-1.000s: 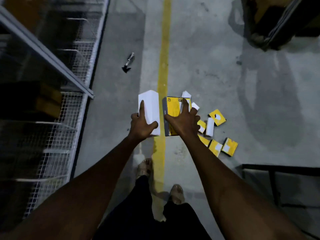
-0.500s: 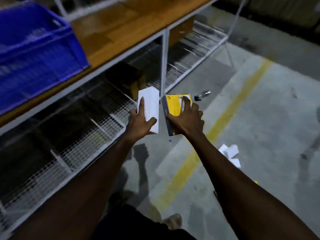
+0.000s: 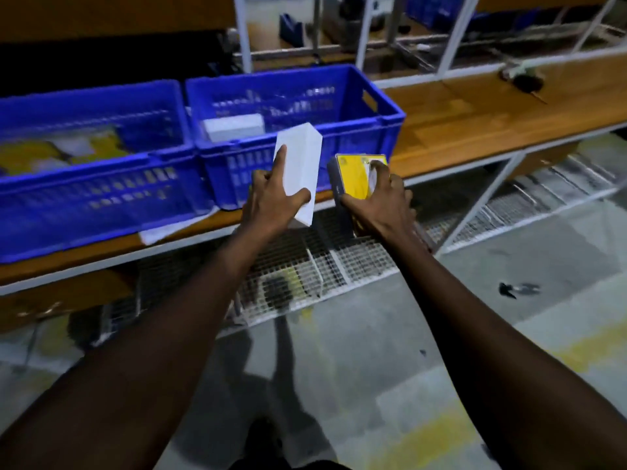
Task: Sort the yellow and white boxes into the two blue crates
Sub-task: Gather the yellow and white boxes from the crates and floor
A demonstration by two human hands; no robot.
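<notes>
Gripping white box [image 3: 300,167] in left hand [image 3: 271,201]: index finger laid straight up the broad face, thumb hooked round the near right edge, other fingers wrapped behind. Held tilted, top end leaning away and to the right, overlapping the front wall of the right blue crate [image 3: 230,174].

Gripping yellow box [image 3: 354,174] in right hand [image 3: 380,205]: thumb against the dark left side, fingers curled over the yellow face and its right edge. Held just right of the white box, close but apart, in front of the bench [image 3: 475,130] edge.

Noted beyond the left hand, on the bench: two blue crates side by side, touching.

Seen in the right blue crate, directly beyond the left hand: one pale box [image 3: 234,127] lying flat near the left wall.

Seen in the left blue crate [image 3: 84,198], further left of the left hand: yellow boxes [image 3: 101,144] with white patches, blurred, count unreadable.

Left of and below the left hand: white sheet [image 3: 169,228] jutting over the bench edge from under the crates.

Below both hands: wire-mesh shelf [image 3: 353,262], then grey floor [image 3: 339,368] with yellow line [image 3: 427,435] beside the right forearm.

Right of the right hand, on the floor: small dark object [image 3: 515,289], identity unclear.
</notes>
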